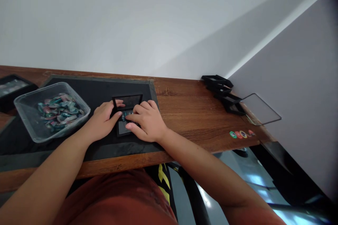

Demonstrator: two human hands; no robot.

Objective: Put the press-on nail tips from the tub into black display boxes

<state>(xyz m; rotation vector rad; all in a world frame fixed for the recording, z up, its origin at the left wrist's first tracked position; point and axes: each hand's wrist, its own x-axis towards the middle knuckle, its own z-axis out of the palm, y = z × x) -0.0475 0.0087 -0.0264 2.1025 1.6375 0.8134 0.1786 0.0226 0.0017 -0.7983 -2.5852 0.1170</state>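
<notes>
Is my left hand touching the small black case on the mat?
Touching. The head view shows the left hand with its thumb laid across the small black case beside the right hand.

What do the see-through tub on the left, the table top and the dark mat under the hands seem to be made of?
Tub: likely thin clear plastic, since the small coloured pieces show through its wall.
Table top: wood or wood-look laminate, brown with visible grain, smooth.
Mat: black, matte, flat; perhaps rubber or foam, unclear.
</notes>
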